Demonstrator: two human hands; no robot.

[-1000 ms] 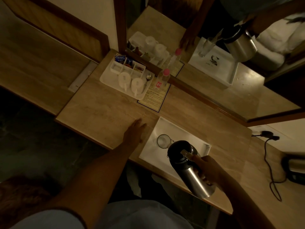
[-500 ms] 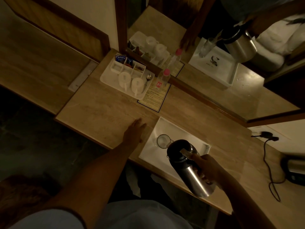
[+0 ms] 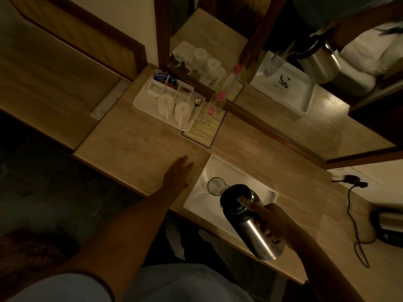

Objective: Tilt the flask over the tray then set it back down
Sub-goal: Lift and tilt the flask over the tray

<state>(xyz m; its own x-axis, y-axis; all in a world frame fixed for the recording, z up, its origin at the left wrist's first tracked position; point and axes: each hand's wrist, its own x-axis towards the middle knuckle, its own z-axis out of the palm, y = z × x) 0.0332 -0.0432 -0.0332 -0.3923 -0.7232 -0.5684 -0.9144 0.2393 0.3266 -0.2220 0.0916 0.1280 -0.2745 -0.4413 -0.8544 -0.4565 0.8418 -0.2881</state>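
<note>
A steel flask (image 3: 250,223) with a black top hangs tilted over the white tray (image 3: 202,199) at the counter's front edge. Its black top points toward a clear glass (image 3: 214,185) that stands in the tray. My right hand (image 3: 275,221) is shut on the flask, around its handle side. To the left of the tray my left hand (image 3: 177,174) lies flat on the counter with the fingers apart and holds nothing.
A white tea tray (image 3: 141,103) with two cups, sachets and a spoon sits at the back left by the mirror. A pink-capped bottle (image 3: 216,105) stands on a printed card (image 3: 205,129). A black cord (image 3: 353,216) and a kettle (image 3: 390,225) are at the right.
The flask has shifted slightly up and toward the glass, staying tilted. My left hand has not moved.
</note>
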